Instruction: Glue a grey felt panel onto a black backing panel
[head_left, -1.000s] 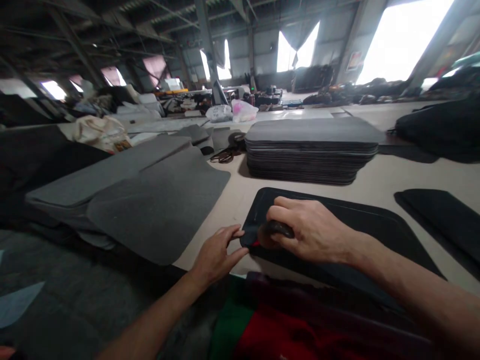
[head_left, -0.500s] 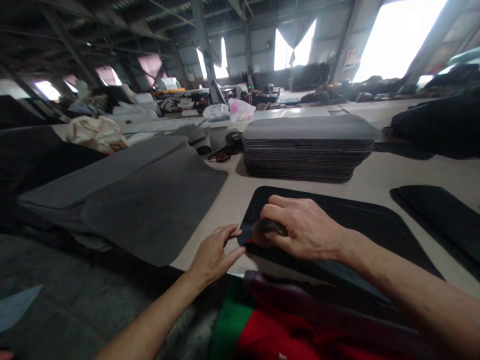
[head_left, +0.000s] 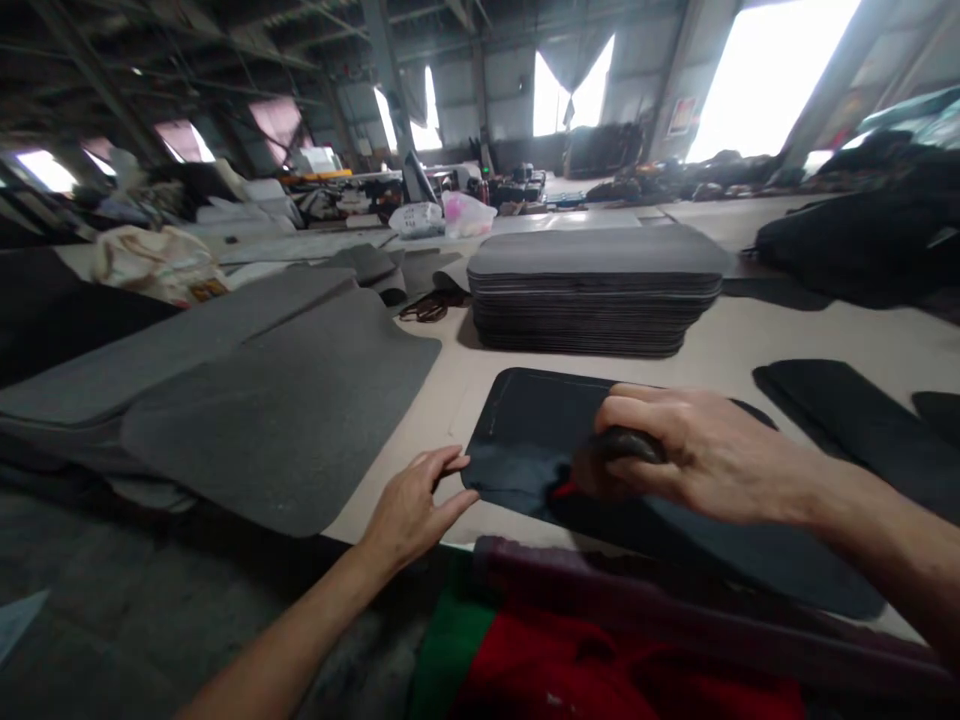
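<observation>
A flat black mat (head_left: 532, 430) with rounded corners lies on the beige table (head_left: 750, 345) in front of me. My left hand (head_left: 412, 505) pinches the mat's near left corner between thumb and fingers. My right hand (head_left: 697, 455) is closed around a small dark tool (head_left: 626, 445) with a red tip, pressed onto the mat near its middle. A darker smeared patch on the mat lies just left of the tool.
A tall stack of grey mats (head_left: 596, 290) stands behind the black mat. Large grey felt sheets (head_left: 277, 400) overlap the table's left edge. More black pieces (head_left: 847, 420) lie at the right. Bags and clutter fill the far end. Red and green cloth (head_left: 600, 670) lies below.
My right hand has slid the tool to the right across the mat, away from the left corner. My left hand stays on that corner.
</observation>
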